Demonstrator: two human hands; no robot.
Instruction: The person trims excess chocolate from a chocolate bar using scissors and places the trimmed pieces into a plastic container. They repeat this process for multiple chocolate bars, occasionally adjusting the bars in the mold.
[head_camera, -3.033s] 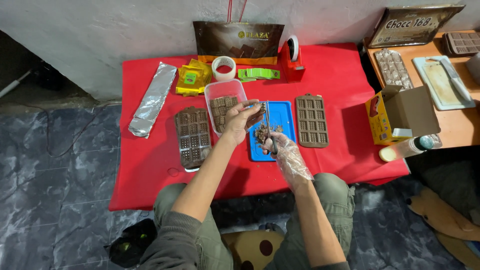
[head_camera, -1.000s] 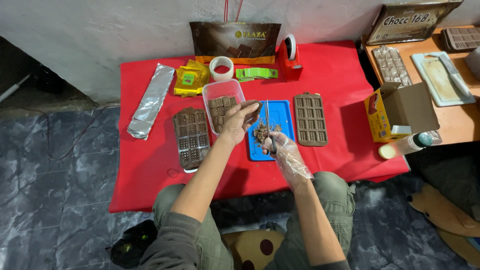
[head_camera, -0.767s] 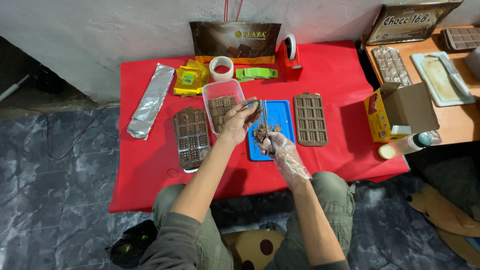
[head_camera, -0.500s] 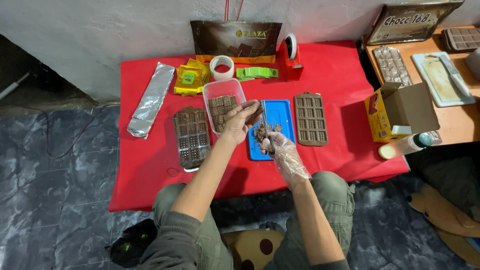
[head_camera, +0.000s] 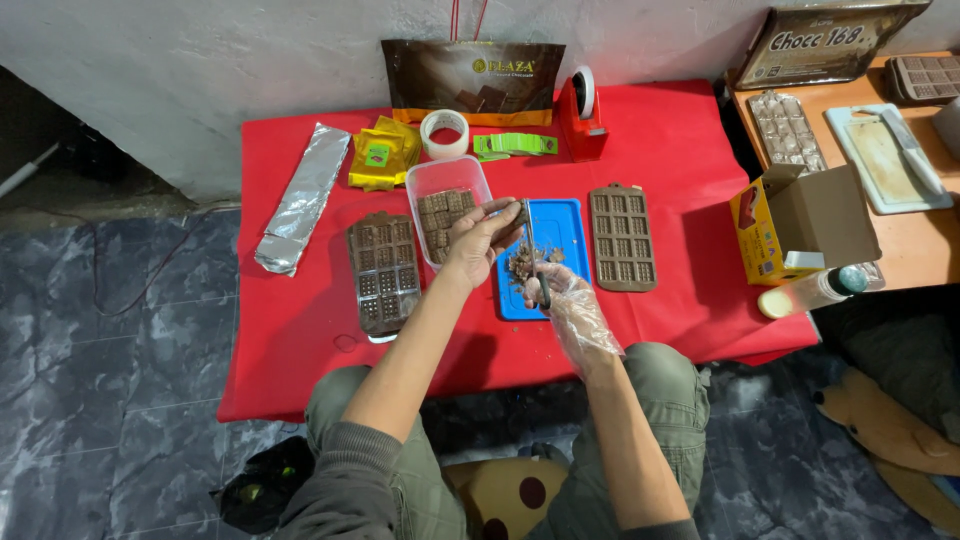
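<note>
At frame centre on the red cloth-covered table (head_camera: 300, 330) we find the blue plastic tray (head_camera: 568, 222). Our gloved right hand (head_camera: 565, 300) grips a dark knife (head_camera: 534, 260); left hand (head_camera: 478, 238) pinches it. We advise short, tray-confined strokes through brown chocolate crumbs (head_camera: 520, 263).

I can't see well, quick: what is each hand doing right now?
Left hand: closed on a small brown chocolate piece.
Right hand, in a clear plastic glove: closed on a thin dark knife.

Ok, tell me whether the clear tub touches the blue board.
Apart. The head view shows a strip of red cloth between the clear tub and the blue board, partly crossed by the left hand.
</note>
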